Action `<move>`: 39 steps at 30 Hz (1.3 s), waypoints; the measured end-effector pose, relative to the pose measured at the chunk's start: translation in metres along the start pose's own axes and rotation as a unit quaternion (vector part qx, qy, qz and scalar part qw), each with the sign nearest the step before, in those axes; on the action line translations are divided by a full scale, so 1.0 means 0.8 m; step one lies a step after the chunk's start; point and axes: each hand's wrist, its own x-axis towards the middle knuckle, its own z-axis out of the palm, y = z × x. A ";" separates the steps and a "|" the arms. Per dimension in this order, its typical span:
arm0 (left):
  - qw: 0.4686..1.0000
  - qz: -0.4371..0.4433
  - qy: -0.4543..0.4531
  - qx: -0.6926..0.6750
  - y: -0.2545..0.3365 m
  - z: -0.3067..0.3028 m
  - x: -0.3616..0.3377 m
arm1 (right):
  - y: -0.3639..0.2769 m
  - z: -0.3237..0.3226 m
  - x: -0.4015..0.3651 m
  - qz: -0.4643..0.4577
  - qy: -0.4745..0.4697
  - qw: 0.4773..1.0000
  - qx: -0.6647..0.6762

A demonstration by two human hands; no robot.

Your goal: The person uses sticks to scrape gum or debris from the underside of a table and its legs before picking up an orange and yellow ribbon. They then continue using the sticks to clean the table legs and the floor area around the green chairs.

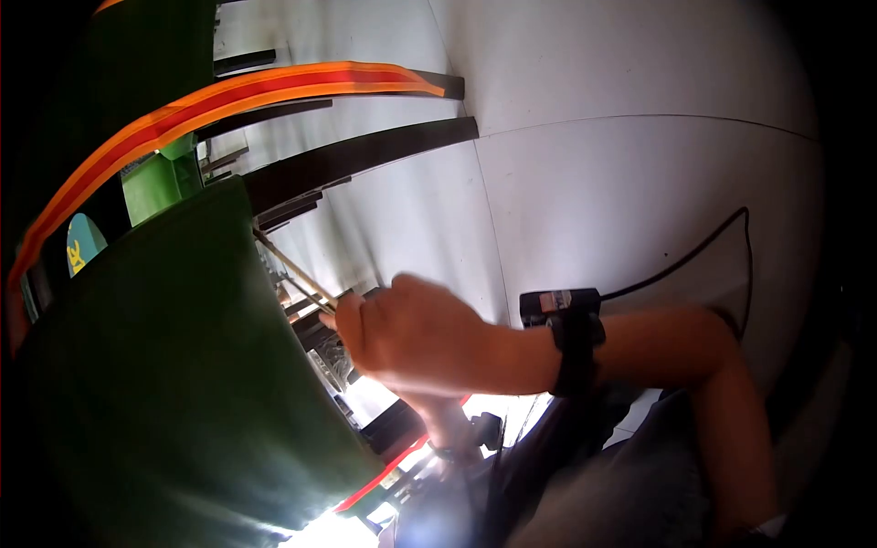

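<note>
My right hand (406,329) reaches in from the right, fingers curled closed around the end of a thin tan stick-like piece (294,267). The piece slants up and left to the edge of a large dark green surface (174,365). A black band (575,352) circles my right wrist. Lower down, my left hand (438,411) is mostly behind the right one, its fingers hidden. Close to both hands, dark and shiny parts (333,361) line the green surface's edge.
A black box (557,301) with a cable (703,251) sits at the right wrist. An orange-red strip (228,91) curves across the upper left, near dark bars (365,151) and a light green container (163,187). Pale tiled floor (621,73) lies beyond.
</note>
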 end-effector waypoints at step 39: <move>0.988 -0.097 -0.123 0.010 -0.050 -0.039 -0.009 | 0.074 -0.074 0.017 0.086 -0.008 0.996 0.004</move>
